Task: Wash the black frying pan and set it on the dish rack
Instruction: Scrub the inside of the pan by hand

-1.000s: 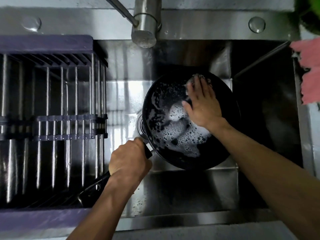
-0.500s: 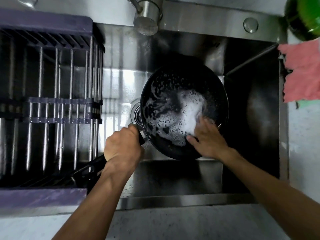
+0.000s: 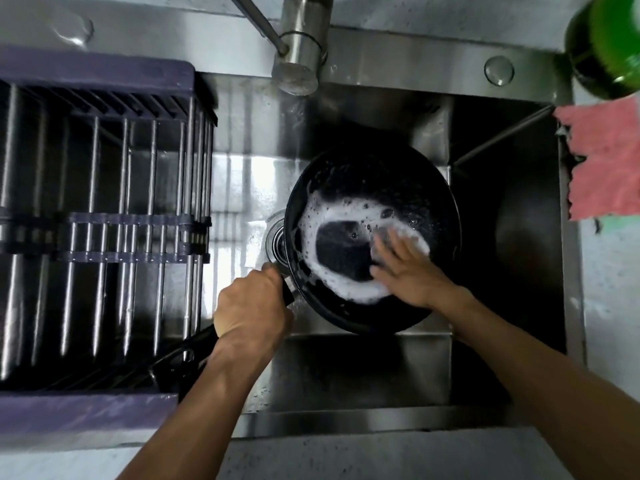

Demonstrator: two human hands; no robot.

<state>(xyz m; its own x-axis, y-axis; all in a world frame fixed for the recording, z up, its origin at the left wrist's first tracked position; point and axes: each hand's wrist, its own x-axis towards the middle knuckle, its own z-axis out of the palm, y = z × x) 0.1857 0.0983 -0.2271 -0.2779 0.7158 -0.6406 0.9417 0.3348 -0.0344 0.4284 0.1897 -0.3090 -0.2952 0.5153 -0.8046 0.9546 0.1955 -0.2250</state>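
The black frying pan [image 3: 372, 237] sat over the steel sink [image 3: 363, 368], right of centre, held above the basin floor and ringed inside with white foam [image 3: 349, 216] around a bare dark patch at its middle. The left hand [image 3: 251, 311] was clenched tight round the pan's handle [image 3: 204, 341], which ran down and to the left toward the near corner of the dish rack [image 3: 100, 233]. And the right hand [image 3: 408, 271] was down inside the pan on its right half, fingers spread and blurred, pressing flat onto the suds; there looked to be something pale under those fingers, but whether they gripped it I could not tell. The rack, purple-framed with steel bars, spanned the left part of the sink, apart from the pan's bowl. The tap spout [image 3: 296, 76] hung above at the back edge. Just left of the pan's rim a round drain fitting [image 3: 275, 240] showed. A pink cloth [image 3: 602, 161] lay on the counter at the right, with a green bottle [image 3: 613, 43] behind it
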